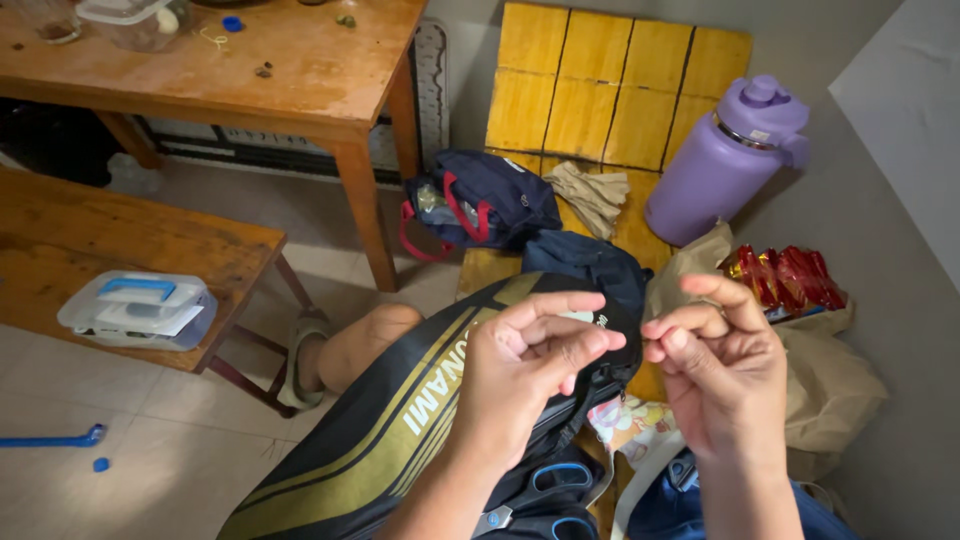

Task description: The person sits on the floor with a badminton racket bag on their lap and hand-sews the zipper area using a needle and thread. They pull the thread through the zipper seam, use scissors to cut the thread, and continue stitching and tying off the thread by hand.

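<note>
Hands — left hand (530, 365) and right hand (722, 372) — fingertips pinched together above black bag (420, 420).

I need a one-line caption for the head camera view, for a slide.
Two bare hands, left hand and right hand, pinch fingertips together above a black-and-gold sports bag, beside a purple water jug.
</note>
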Demonstrator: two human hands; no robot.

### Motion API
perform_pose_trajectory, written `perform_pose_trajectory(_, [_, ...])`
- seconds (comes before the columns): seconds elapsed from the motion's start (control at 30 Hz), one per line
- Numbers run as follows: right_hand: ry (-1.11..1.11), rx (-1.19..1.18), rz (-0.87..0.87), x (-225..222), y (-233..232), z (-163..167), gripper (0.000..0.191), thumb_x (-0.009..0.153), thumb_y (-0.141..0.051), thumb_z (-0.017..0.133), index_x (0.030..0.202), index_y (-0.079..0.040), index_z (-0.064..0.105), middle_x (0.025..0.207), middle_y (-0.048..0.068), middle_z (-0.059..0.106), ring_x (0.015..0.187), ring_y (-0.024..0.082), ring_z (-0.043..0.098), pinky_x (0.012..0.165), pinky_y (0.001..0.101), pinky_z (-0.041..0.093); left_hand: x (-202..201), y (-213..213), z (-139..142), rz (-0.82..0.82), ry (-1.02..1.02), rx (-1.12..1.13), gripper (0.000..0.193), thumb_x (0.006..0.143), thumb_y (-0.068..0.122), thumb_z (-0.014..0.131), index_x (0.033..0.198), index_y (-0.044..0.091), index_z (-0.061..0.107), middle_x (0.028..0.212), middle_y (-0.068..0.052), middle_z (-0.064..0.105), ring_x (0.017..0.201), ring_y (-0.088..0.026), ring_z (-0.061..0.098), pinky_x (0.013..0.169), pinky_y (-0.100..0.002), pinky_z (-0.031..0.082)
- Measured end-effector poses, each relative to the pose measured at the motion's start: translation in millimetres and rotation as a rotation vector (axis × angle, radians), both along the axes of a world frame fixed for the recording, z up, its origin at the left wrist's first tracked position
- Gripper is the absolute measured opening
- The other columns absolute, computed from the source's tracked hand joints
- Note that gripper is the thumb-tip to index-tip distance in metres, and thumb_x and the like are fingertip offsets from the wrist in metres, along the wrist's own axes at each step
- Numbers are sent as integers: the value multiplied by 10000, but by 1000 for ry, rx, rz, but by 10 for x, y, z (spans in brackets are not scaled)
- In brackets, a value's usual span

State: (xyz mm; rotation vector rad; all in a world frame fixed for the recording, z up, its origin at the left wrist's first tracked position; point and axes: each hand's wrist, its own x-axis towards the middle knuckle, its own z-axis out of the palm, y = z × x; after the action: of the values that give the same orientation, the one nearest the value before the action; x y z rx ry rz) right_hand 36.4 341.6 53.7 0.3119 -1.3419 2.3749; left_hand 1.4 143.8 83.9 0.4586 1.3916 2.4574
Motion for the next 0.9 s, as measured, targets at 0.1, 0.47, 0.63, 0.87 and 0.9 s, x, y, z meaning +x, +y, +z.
perform_pose_trajectory(0.1, [1,58,-88,39,-103,6,402,938,142,658,1329,86,585,1071,244,744,954,247,726,874,329,585,77,10,23,35,-7,-36,376,914,44,746,1271,-44,669,963,-132,802,691,-36,614,577,-190,443])
perform_pose_trajectory(0.47, [-28,180,-229,145,-309,119,413,902,150,679,1303,101,591,1043,251,746,1000,276,745,923,370,596,253,51,36,242,169,-168,223,897,18,775,1114,-25,751,886,-30,769,718,1,631,601,-173,479])
perform_pose_trajectory(0.63, [-13,213,-261,185,-361,70,424,897,157,682,1310,116,589,1084,258,741,1022,268,742,940,361,589,242,88,13,250,83,-214,125,868,32,817,973,-34,808,715,15,686,577,13,468,490,-184,354])
perform_pose_trajectory(0.87, [-6,66,-170,207,-386,37,545,901,165,657,1428,78,548,1183,278,710,1055,255,729,945,369,589,315,46,2,175,147,-197,79,928,57,769,958,-15,773,691,61,629,604,23,492,536,-173,391])
perform_pose_trajectory(0.9, [-7,0,-133,205,-390,41,589,899,161,652,1466,56,530,1220,282,694,1071,241,723,949,366,586,316,56,-1,165,129,-156,77,933,51,765,964,-19,776,681,68,596,610,22,478,544,-174,388])
